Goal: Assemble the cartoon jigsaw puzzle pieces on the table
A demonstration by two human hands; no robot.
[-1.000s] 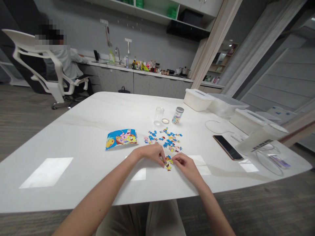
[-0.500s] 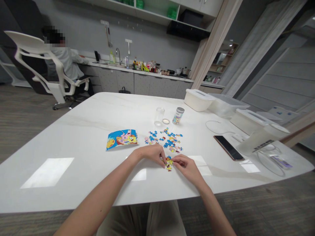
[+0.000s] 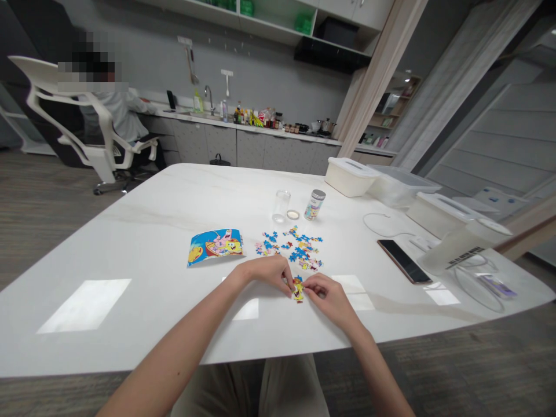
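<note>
Several joined yellow puzzle pieces (image 3: 297,291) lie on the white table between my two hands. My left hand (image 3: 274,273) has its fingertips closed at their left edge. From the right, my right hand (image 3: 325,292) pinches at the edge of the same pieces. Loose puzzle pieces (image 3: 299,252), blue, pink and yellow, are spread just beyond my hands. A curved picture sheet (image 3: 216,245) with cartoon figures lies to the left. Behind the pieces are a clear jar (image 3: 281,205), a round lid (image 3: 293,215) and a printed jar with a silver lid (image 3: 315,205).
On the right of the table (image 3: 143,214) are a phone (image 3: 403,261), a white cable (image 3: 382,225), a translucent pitcher (image 3: 464,246) and storage boxes (image 3: 351,176). A person (image 3: 117,110) sits at the back left on a white chair (image 3: 102,130).
My right hand's fingertips have shifted very slightly left against the joined pieces. The seated person's head has moved slightly left.
</note>
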